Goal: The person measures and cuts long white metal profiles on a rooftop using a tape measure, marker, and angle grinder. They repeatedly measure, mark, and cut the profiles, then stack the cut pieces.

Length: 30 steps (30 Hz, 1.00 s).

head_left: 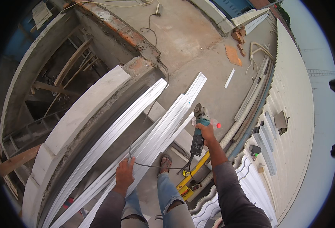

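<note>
Dark-grey sleeves [238, 193] loom; right hand [208, 133] clamps its fingers [202, 127] round a teal-and-black angle grinder [197, 144]; left hand [124, 174], finger grip unclear, nears slack black cable [158, 166] a straying grey disc [198, 110] could slice.

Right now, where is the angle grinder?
The head view shows the angle grinder just right of centre, in the right hand, beside the silver profiles.
</note>
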Each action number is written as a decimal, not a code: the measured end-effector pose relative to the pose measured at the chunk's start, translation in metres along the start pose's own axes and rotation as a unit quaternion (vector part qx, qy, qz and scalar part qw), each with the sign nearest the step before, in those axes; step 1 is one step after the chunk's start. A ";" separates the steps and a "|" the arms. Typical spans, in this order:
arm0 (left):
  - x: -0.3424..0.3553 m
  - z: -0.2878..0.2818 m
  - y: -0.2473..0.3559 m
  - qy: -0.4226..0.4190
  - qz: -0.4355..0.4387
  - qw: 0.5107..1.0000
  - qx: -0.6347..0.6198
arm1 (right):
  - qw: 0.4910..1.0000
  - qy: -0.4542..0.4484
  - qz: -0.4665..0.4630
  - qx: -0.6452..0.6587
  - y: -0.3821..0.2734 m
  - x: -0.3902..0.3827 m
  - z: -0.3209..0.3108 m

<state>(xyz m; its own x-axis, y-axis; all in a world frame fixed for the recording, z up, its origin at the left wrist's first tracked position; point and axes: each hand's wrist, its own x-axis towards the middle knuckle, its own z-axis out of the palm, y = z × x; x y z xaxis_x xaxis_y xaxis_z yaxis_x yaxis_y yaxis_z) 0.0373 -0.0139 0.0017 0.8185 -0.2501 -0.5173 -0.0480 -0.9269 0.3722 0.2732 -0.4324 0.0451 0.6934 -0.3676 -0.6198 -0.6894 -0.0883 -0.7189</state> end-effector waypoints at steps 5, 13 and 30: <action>-0.002 0.008 0.011 0.001 -0.021 0.999 -0.035 | 0.997 -0.005 0.041 -0.067 0.022 0.040 0.005; 0.007 0.020 0.024 0.049 -0.058 0.997 -0.017 | 0.994 -0.017 0.046 -0.102 0.026 0.068 0.004; 0.007 0.029 0.024 0.088 -0.057 0.994 -0.030 | 0.984 -0.009 0.054 -0.169 0.014 0.072 0.016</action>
<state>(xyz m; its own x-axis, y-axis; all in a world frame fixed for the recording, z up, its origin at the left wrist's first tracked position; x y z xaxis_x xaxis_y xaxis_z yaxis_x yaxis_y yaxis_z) 0.0253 -0.0454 -0.0150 0.9043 -0.0872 -0.4178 0.0802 -0.9268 0.3668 0.3172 -0.4457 -0.0146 0.6134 -0.3758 -0.6947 -0.7878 -0.3532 -0.5046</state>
